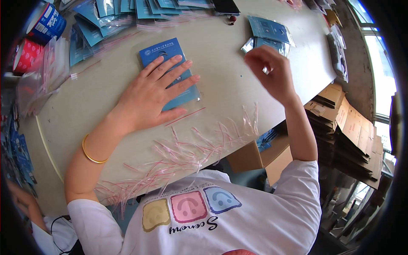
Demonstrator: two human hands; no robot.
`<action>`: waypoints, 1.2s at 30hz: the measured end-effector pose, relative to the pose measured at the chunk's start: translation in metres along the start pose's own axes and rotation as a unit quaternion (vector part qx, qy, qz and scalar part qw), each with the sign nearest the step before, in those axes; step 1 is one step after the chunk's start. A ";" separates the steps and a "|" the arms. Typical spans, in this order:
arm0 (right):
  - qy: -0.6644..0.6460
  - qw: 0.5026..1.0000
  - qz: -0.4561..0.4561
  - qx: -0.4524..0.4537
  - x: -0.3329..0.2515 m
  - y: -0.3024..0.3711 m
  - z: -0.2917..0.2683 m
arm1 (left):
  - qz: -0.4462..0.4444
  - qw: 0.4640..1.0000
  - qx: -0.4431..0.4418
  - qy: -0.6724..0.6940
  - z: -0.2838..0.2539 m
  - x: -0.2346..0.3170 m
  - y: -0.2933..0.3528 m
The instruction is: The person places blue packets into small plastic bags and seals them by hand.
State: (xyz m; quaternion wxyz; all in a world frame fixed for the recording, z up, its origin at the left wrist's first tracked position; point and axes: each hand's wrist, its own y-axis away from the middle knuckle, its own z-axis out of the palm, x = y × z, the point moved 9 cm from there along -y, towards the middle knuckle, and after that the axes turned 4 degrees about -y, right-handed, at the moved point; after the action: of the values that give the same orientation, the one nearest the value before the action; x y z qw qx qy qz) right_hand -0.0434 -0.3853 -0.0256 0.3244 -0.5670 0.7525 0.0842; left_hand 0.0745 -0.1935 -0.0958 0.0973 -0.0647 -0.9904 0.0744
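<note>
My left hand lies flat with its fingers spread on a blue printed card in a clear plastic bag, pressing it to the table. Much of the card is hidden under the fingers. Over to the right, my right hand is raised with its fingers curled toward the thumb. Its fingertips are slightly blurred, and what they hold, if anything, cannot be made out. Just beyond it lies a small stack of bagged blue cards, partly covered by that hand.
Bagged blue cards spread along the far edge by a dark phone. Torn clear strips with red lines litter the near edge. Left are cups and clear bags; right, an open carton and flattened cardboard.
</note>
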 end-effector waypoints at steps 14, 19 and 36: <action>-0.110 0.986 0.009 -0.128 -0.045 0.034 0.084 | 0.014 0.999 0.041 -0.008 -0.002 0.000 -0.005; -0.102 0.982 -0.050 -0.150 -0.053 0.037 0.091 | 0.012 0.999 0.033 -0.003 -0.003 0.001 -0.006; -0.290 0.922 -0.133 -0.220 -0.128 0.117 0.029 | 0.009 0.999 -0.005 -0.040 -0.005 -0.001 -0.011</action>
State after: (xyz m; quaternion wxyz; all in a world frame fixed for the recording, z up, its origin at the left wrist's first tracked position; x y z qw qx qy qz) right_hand -0.1195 -0.2288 -0.0021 0.4043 -0.6695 0.5055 0.3643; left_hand 0.0751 -0.2039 -0.0891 0.0561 -0.0711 -0.9932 0.0727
